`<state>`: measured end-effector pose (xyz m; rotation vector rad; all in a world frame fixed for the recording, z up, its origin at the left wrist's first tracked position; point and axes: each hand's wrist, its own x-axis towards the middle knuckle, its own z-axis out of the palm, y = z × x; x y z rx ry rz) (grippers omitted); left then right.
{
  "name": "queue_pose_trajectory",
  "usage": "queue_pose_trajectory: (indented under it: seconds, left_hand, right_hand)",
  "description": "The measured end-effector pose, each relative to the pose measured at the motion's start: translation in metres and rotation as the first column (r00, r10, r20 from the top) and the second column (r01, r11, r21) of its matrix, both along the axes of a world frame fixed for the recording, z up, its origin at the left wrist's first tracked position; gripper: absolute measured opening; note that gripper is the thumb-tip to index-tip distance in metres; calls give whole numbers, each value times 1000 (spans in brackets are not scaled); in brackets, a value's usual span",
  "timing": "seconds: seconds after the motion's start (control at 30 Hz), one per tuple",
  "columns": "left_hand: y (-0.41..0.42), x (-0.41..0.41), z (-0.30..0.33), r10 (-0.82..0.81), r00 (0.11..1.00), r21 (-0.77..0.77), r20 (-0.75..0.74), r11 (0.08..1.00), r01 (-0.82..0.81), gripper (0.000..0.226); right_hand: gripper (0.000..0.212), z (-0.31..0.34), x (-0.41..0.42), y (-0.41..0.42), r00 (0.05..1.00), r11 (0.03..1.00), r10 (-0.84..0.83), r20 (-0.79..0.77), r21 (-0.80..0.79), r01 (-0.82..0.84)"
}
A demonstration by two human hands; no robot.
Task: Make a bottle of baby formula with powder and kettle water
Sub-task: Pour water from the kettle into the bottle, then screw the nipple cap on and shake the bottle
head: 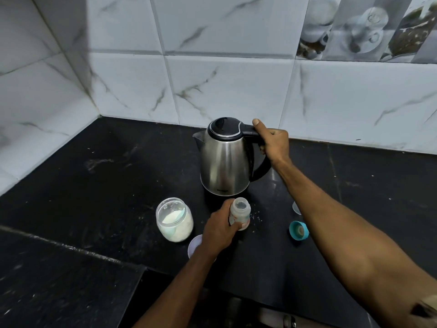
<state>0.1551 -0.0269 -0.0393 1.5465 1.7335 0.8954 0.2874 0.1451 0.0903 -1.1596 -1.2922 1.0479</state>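
Left hand: the left hand curls around the open bottle, thumb on the near side, holding it upright on the counter in front of the kettle.
Bottle: small, translucent, its mouth uncovered; whether anything is inside cannot be told.
Lid: a pale round lid lies flat beneath the left wrist, partly hidden.
Jar: a clear open jar of white powder stands just left of the bottle, a pale scoop resting inside.
Cap: a teal bottle cap lies to the right of the bottle, near the right forearm.
Right hand: the right hand grips the kettle's black handle, thumb laid along the top.
Kettle: a steel kettle stands upright, lid closed, spout facing left.
Counter: black stone counter, flecked with specks and spilled grains.
Wall: white marbled tiles meet in a corner at left.
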Motion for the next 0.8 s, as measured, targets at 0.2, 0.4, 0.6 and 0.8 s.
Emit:
queue_pose_trajectory:
  seconds: [0.2,0.4,0.6,0.8]
  left_hand:
    - [-1,1,0,2,1000,-1,6,1000,-2,57]
    - [-2,2,2,12,1000,-6,1,1000,-12,57]
    - [-1,1,0,12,1000,-11,-6,1000,-13,58]
    - [-1,1,-1,14,1000,-7,-21,1000,-15,58]
  right_hand:
    - [63,-14,-12,10,999,999,45,18,4,-45]
    - [66,-21,-21,19,998,998,69,14,-8,-69]
    - [66,-25,-23,22,994,994,105,25,-2,-105]
    - [61,-24,-18,21,989,990,136,56,16,-137]
